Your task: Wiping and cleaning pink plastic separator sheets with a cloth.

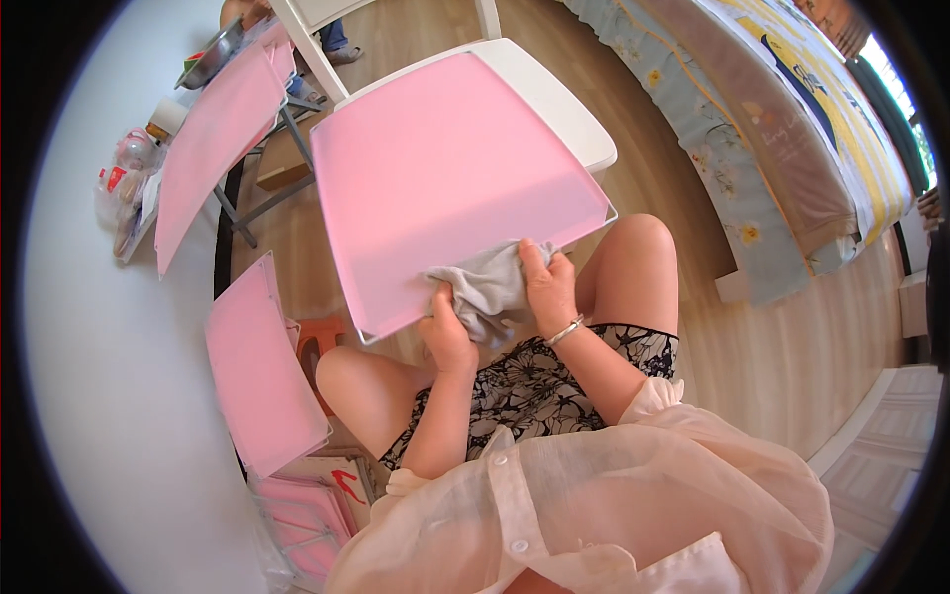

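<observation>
A large pink rectangular panel (435,158) with a thin white wire frame leans on a white chair (559,104), its near edge just above my lap. Over that near edge hangs a crumpled light grey cloth (490,287). My left hand (447,332) is closed on the cloth's left part, thumb on top. My right hand (547,287), with a bracelet at the wrist, grips the cloth's right part against the panel's edge. The fingers under the panel are hidden.
Another pink panel (262,371) leans by the left wall, above stacked pink pieces (302,525) and an orange stool (319,342). Beyond stands a pink-topped folding table (223,139) with a metal bowl (213,57). A bed (782,129) is at right. Another person's foot (344,54) shows behind the chair.
</observation>
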The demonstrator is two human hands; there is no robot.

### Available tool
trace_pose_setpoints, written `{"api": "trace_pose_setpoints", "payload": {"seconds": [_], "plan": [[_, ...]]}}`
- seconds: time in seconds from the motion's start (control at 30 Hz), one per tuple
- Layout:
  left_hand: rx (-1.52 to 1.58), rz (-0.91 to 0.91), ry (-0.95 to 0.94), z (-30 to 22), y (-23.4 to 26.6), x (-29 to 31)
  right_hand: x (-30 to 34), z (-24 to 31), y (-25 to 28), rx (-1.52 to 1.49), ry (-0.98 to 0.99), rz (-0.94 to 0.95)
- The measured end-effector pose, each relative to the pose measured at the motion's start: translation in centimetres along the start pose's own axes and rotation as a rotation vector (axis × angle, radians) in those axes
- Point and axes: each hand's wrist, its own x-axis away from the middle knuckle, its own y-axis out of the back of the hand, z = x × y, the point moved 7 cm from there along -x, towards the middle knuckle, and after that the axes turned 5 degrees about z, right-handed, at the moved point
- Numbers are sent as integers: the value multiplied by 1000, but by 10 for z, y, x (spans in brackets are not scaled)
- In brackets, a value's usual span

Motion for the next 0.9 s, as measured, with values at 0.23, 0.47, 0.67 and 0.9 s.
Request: {"api": "trace_pose_setpoints", "payload": {"seconds": [0.23,0.47,0.67,0.9], "plan": [[45,88,-90,-5,8,2,-14,8,26,100,-98,-88],[98,209,89,20,-33,-2,13,-4,-9,322,61,47],[27,242,192,22,5,-4,-29,8,31,366,-158,120],[19,339,204,24,11,0,-4,-7,-14,350,-259,414]]}}
